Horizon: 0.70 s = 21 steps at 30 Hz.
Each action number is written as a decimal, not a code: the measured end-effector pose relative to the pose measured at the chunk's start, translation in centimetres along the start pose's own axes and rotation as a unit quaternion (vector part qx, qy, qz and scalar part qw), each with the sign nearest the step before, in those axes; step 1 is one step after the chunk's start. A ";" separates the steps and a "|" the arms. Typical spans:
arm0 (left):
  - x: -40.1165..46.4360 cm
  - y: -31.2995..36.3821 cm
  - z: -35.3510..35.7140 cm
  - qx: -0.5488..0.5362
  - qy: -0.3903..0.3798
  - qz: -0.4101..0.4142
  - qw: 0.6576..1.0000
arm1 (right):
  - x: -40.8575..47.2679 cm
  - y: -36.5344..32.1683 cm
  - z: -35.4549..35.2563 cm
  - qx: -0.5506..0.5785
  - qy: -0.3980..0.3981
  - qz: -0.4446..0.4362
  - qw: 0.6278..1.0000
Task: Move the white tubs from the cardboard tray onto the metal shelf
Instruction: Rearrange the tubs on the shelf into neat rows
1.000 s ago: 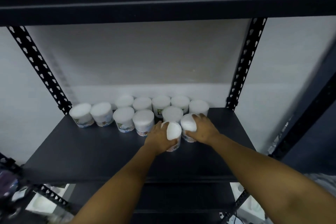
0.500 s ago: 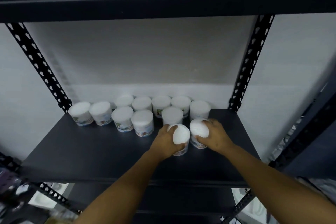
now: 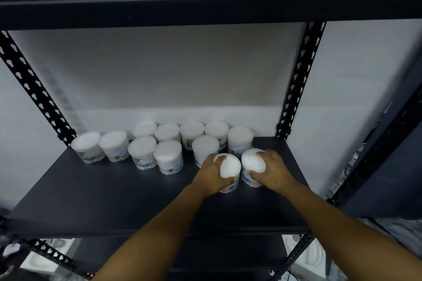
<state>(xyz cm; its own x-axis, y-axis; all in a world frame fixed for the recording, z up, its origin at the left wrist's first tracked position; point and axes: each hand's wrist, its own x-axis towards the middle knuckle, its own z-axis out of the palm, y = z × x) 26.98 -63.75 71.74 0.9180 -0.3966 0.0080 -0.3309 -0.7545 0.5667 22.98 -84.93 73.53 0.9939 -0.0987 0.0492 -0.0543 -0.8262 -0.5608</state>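
Observation:
Several white tubs [image 3: 167,155] with printed labels stand in two rows at the back of the dark metal shelf [image 3: 91,194]. In front of them, towards the right, two more tubs rest on the shelf side by side. My left hand [image 3: 211,177] grips the left tub [image 3: 229,167] from its left side. My right hand [image 3: 272,172] grips the right tub [image 3: 252,162] from its right side. The cardboard tray is out of view.
Perforated black uprights [image 3: 34,89] [image 3: 299,80] stand at the shelf's back corners, and another shelf board [image 3: 205,7] runs close overhead. A pale wall lies behind. The shelf's front left part is bare. White objects show below at the bottom corners.
Both hands have kept hold of their tubs and set them upright on the shelf, slightly right of and in front of the back rows. The camera has shifted a little.

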 end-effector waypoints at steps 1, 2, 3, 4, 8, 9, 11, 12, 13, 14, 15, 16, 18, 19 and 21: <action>0.2 0.1 0.1 -0.001 0.000 -0.003 1.000 | 0.1 0.0 -0.1 0.000 -0.001 0.000 1.000; 0.5 0.2 0.1 -0.002 0.000 -0.005 1.000 | 0.1 0.0 -0.1 0.000 -0.002 0.000 1.000; 0.7 0.3 0.2 -0.002 -0.001 -0.009 1.000 | 0.2 0.0 -0.1 0.000 -0.003 0.000 1.000; 0.9 0.3 0.2 -0.002 -0.001 -0.012 1.000 | 0.2 0.0 -0.2 -0.001 -0.003 0.000 1.000; 1.5 0.1 0.2 0.010 0.001 -0.023 1.000 | 0.5 -0.2 -0.1 -0.008 -0.006 -0.004 1.000; 1.6 -0.1 0.1 0.014 0.000 -0.022 1.000 | 0.6 -0.3 -0.1 -0.009 -0.007 -0.004 1.000; 1.8 -0.2 0.0 0.022 -0.001 -0.017 1.000 | 0.7 -0.4 -0.1 -0.012 -0.007 -0.004 1.000; 1.9 -0.3 -0.1 0.024 0.000 -0.014 1.000 | 0.8 -0.4 -0.1 -0.014 -0.007 -0.003 1.000; 2.0 -0.3 0.0 0.027 0.001 -0.013 1.000 | 0.8 -0.5 -0.1 -0.016 -0.008 -0.002 1.000; 2.0 -0.3 0.0 0.031 0.003 -0.014 0.999 | 0.8 -0.4 -0.2 -0.019 -0.009 -0.003 1.000; 2.1 -0.3 0.1 0.036 0.005 -0.015 0.999 | 0.8 -0.4 -0.2 -0.023 -0.012 -0.002 1.000; 2.2 -0.3 0.2 0.043 0.009 -0.015 0.999 | 0.8 -0.4 -0.3 -0.026 -0.015 -0.002 1.000; 2.4 -0.2 0.4 0.060 0.014 -0.015 0.998 | 0.8 -0.3 -0.3 -0.031 -0.021 -0.003 0.999; 2.5 -0.2 0.4 0.066 0.014 -0.016 0.998 | 0.8 -0.3 -0.3 -0.031 -0.022 -0.003 0.999; 2.7 -0.1 0.3 0.078 0.011 -0.021 0.997 | 0.9 -0.3 -0.3 -0.028 -0.021 -0.006 0.999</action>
<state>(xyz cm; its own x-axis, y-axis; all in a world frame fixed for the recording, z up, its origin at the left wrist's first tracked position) 29.43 -64.86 71.48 0.9360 -0.3519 0.0060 -0.3199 -0.8436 0.4312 23.82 -84.96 73.96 0.9976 -0.0661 0.0202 -0.0464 -0.8574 -0.5125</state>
